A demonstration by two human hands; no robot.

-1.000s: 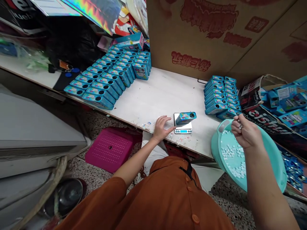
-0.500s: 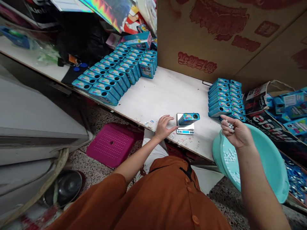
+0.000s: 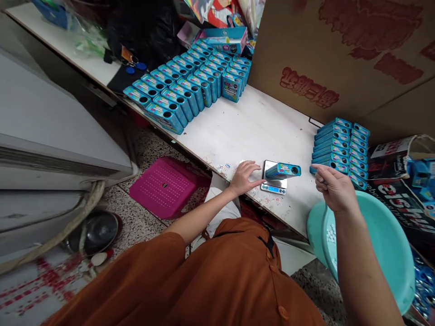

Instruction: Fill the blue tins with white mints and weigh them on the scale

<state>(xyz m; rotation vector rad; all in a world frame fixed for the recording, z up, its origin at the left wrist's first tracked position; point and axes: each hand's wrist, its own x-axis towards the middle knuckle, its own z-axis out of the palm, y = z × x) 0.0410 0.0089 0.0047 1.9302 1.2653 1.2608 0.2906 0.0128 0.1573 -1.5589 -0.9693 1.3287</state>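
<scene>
A small digital scale [image 3: 273, 188] lies near the table's front edge with its display lit. On its pan stands a blue candy tin [image 3: 284, 170], slightly tilted in view, with a round dark hole in its top. My left hand [image 3: 243, 178] is open at the scale's left side, thumb and fingers apart, the thumb tip close to the pan's edge. My right hand [image 3: 335, 188] is closed above the near rim of a turquoise tub [image 3: 380, 235], around small white candies mostly hidden by the fingers. More white candies [image 3: 331, 237] lie in the tub.
Rows of blue tins [image 3: 190, 86] stand at the table's back left, and two more columns [image 3: 340, 145] stand at right. A big cardboard box [image 3: 299, 50] rises behind. A black printed carton [image 3: 401, 199] sits beyond the tub; a magenta stool [image 3: 163, 185] is on the floor.
My right hand has turned over, hiding the candies that showed in its palm, and points toward the tin. My left hand stays by the scale. The whole view has shifted and tilted.
</scene>
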